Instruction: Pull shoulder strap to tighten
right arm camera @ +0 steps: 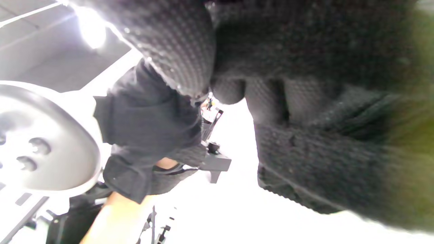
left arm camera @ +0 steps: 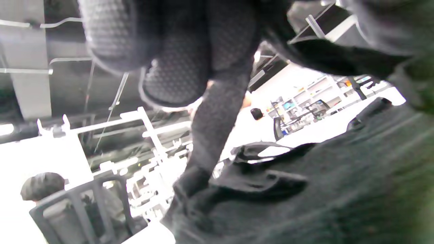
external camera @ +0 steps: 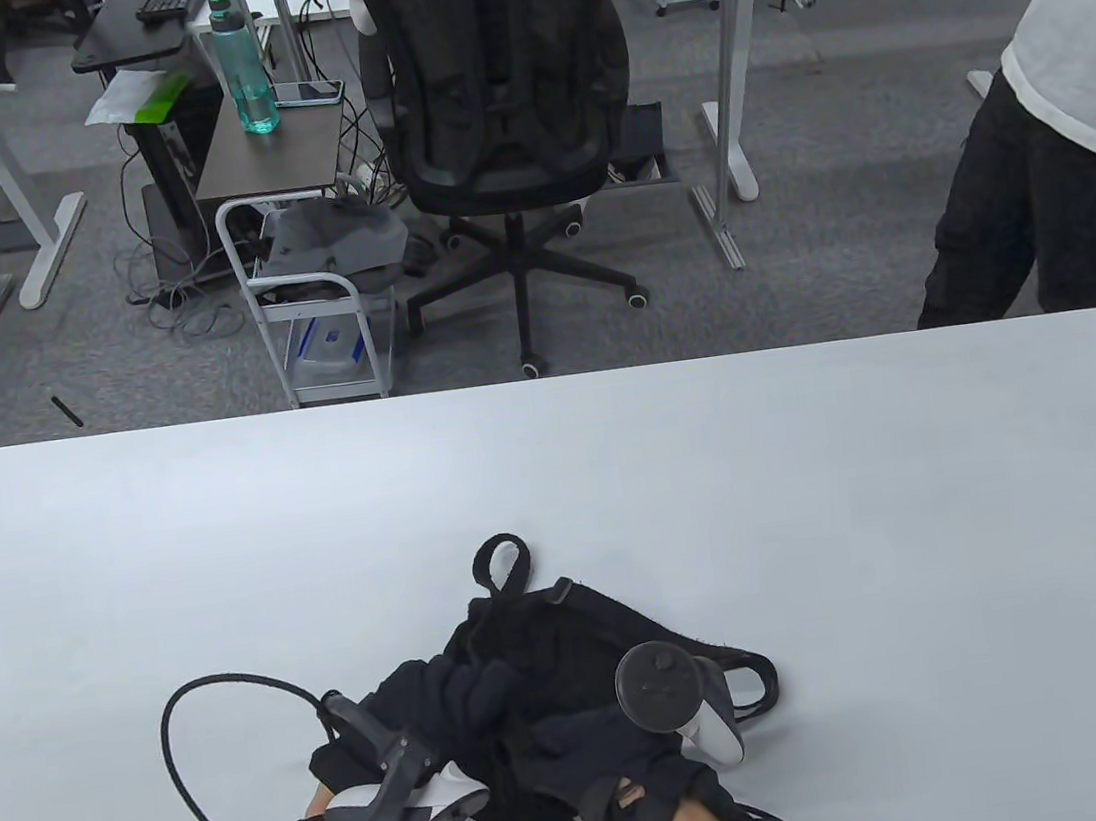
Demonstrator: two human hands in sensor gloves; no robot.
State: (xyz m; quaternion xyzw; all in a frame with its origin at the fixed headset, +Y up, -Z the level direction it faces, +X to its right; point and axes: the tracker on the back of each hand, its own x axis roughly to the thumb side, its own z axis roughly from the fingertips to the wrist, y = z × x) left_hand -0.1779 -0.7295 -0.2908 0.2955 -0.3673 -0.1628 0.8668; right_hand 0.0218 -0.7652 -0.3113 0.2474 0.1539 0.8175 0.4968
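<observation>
Black fabric backpack (external camera: 552, 672), one, lies near the white table's (external camera: 821, 495) front edge under both gloved hands, left hand (external camera: 427, 719) and right hand (external camera: 601, 736). Only the left wrist view shows fingers (left arm camera: 210, 118) pressing the cloth; whether either hand pinches the dark shoulder strap (external camera: 755, 681), I cannot tell.

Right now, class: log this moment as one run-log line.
task: tighten strap | left hand: on black bag | right hand: on bag | grip on strap: unclear

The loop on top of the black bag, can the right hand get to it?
Probably yes. The loop lies in the open on the table, just past the right hand, with nothing on it.
</observation>
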